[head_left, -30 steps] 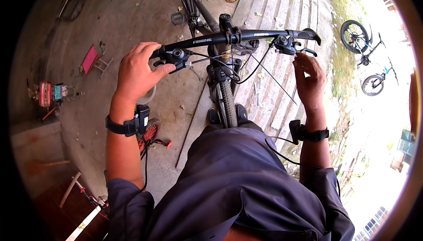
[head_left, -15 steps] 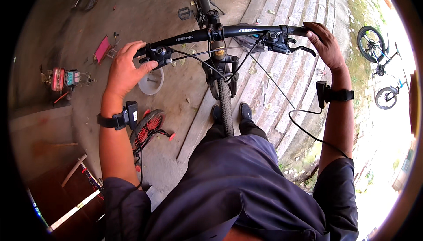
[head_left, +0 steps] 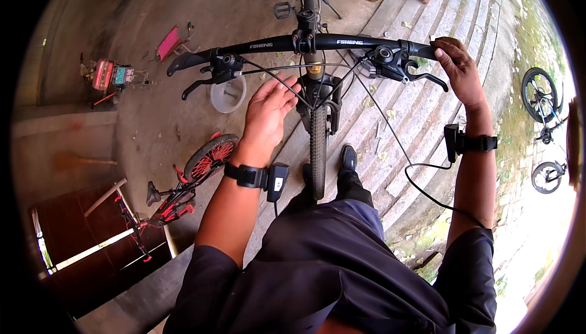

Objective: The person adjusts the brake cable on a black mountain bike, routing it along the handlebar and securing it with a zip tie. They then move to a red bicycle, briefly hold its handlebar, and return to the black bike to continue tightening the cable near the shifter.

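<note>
A bicycle stands in front of me, its black handlebar (head_left: 271, 44) running across the view and its front wheel (head_left: 317, 151) pointing toward my legs. My right hand (head_left: 459, 68) is closed round the handlebar's right end, beyond the right brake lever (head_left: 430, 79). Below the bar, left of the stem, my left hand (head_left: 267, 114) is open, fingers stretched out beside the black cables (head_left: 282, 82). Whether the fingertips touch a cable, I cannot tell. The left grip (head_left: 184, 61) and left brake lever (head_left: 194, 88) are free of any hand. A strapped device sits on each wrist.
A white bucket (head_left: 227, 97) stands beyond my left hand. A small red-and-black bicycle (head_left: 209, 158) is at the left, with a red vehicle (head_left: 102, 75) farther off. Grooved paving (head_left: 390, 132) lies to the right; another bicycle (head_left: 540, 99) stands outside at far right.
My left hand has left the left grip and moved right, down to the cables. The right hand stays on the bar's right end. The view has shifted slightly.
</note>
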A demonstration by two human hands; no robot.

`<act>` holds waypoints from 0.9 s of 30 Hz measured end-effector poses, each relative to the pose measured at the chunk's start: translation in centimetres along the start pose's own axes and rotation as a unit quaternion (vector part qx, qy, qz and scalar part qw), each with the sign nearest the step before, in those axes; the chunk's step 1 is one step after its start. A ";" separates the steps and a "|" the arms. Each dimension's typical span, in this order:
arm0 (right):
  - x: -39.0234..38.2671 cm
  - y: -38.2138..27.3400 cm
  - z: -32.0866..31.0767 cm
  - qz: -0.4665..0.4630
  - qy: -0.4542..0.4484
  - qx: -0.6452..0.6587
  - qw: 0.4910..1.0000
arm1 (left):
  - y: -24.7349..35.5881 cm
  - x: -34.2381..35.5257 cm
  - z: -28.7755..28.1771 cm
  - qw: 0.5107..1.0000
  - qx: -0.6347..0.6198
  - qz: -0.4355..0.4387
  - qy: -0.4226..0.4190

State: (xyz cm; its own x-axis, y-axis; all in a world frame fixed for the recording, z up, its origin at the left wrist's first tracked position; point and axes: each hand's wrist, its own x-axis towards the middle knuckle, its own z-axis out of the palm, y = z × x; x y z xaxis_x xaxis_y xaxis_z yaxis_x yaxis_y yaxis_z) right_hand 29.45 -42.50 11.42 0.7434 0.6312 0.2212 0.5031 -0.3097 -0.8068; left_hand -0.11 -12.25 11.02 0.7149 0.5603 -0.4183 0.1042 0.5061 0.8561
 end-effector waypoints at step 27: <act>0.0 -0.2 -0.1 -0.012 -0.011 -0.042 0.999 | -3.4 -3.9 -7.3 0.997 -0.048 -0.051 0.025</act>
State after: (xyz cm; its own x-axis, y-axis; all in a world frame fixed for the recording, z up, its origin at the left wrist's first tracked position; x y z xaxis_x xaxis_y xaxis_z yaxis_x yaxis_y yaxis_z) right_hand 29.37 -42.47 11.64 0.7213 0.6542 0.2274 0.5563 -0.3516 -0.7530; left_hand -8.28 -11.31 7.53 0.6677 0.5341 -0.5186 0.1063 0.6211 0.7765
